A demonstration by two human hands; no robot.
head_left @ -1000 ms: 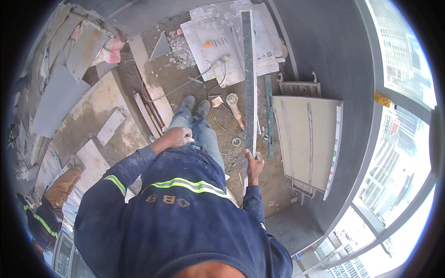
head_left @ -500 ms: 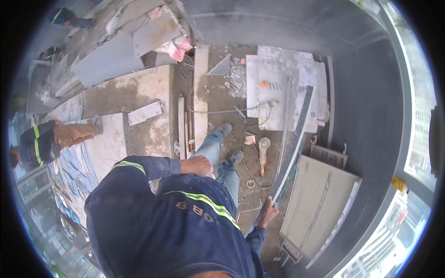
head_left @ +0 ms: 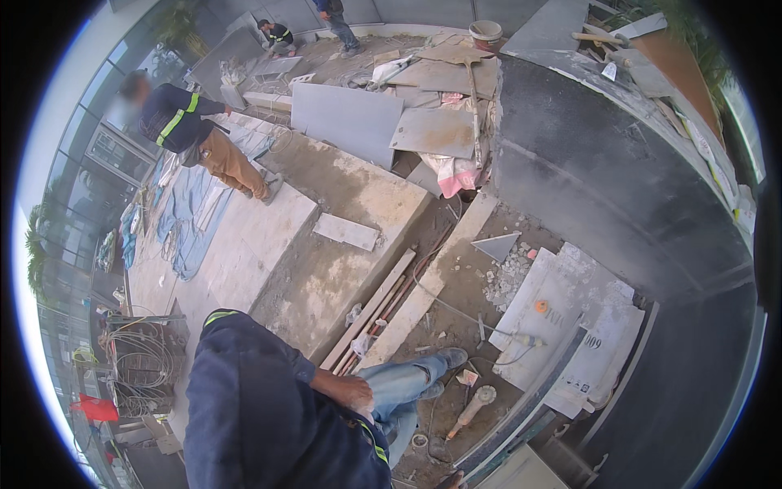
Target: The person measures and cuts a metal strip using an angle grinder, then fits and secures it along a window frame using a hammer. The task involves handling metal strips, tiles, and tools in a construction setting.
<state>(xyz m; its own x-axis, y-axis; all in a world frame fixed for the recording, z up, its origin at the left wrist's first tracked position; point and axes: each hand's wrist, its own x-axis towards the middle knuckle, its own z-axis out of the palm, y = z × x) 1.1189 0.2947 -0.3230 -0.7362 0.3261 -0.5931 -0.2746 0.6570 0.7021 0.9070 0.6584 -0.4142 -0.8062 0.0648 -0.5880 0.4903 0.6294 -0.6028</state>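
Note:
My left hand (head_left: 349,391) lies at the thigh of my blue jeans, fingers curled; a small whitish patch shows by the fingertips, and I cannot make out what it is. At the bottom edge, only a bit of my right hand (head_left: 450,481) shows. It is around the near end of a long, narrow grey strip (head_left: 533,389), which slants up and away to the right. Between my shoes and the strip, a dusty angle grinder (head_left: 472,411) with an orange-brown body lies on the dirt. A grey cable with a pale connector (head_left: 529,341) runs beyond it.
White printed sheets (head_left: 599,359) lie beside a dark wall (head_left: 692,383) on the right. A concrete ledge (head_left: 326,269) with a loose pale offcut (head_left: 346,231) rises on the left. A co-worker (head_left: 183,122) stands there; two more people are farther back. Pipes (head_left: 383,314) run along a trench.
My view has swung up and left, showing more of the co-workers and far rubble. My right hand and the strip have slipped toward the lower edge. My left hand stays at my thigh.

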